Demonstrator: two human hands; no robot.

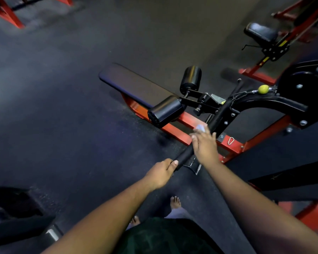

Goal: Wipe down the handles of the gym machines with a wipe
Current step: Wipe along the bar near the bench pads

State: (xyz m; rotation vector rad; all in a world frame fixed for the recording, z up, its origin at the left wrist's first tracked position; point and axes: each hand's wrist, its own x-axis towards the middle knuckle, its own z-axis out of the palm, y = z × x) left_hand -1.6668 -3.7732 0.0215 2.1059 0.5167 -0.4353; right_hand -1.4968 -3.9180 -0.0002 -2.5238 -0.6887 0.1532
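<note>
While the left hand [162,173] grips the near end of the black handle bar [202,136], the bar's long axis runs from lower left up toward the machine at upper right. The right hand [205,145] lies over the bar's middle, fingers pressing a pale wipe [200,128] against it.

left hand [161,173]: fingers curled, gripping | right hand [205,144]: blurred, fingers extended
</note>
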